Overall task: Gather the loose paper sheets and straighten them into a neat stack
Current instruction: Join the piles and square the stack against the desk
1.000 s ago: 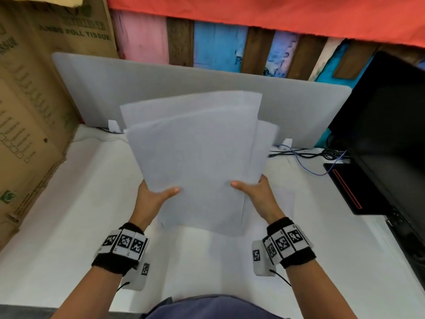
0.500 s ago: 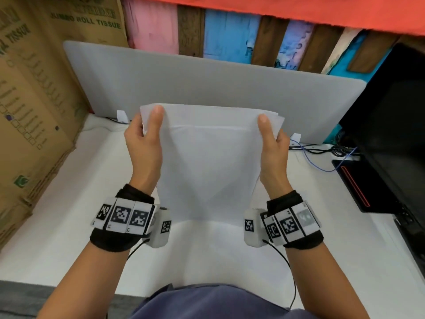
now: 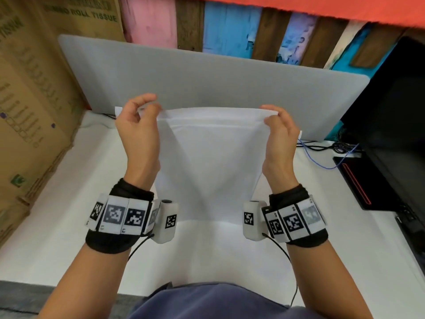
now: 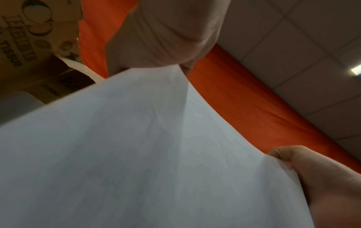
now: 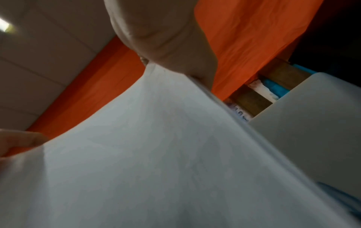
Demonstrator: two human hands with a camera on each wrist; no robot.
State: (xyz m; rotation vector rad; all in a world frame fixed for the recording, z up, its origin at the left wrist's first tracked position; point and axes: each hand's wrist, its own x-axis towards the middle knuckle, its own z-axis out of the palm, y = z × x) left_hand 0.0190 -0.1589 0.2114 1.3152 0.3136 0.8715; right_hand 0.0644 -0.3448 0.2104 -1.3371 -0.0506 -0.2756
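Two hands hold up a bunch of thin white paper sheets (image 3: pixel 212 162) over the white table (image 3: pixel 57 215). The left hand (image 3: pixel 138 132) pinches the top left corner of the sheets between thumb and curled fingers. The right hand (image 3: pixel 279 134) pinches the top right corner the same way. The sheets hang down from the hands, long way up and down, with the bottom edge near the table, and the flat side faces the person. Their top edges do not quite line up; one sheet sits a little lower than another. Behind the sheets stands a grey board (image 3: pixel 207 77). A brown cardboard box (image 3: pixel 30 100) is on the left. A black screen (image 3: pixel 395 125) is on the right.
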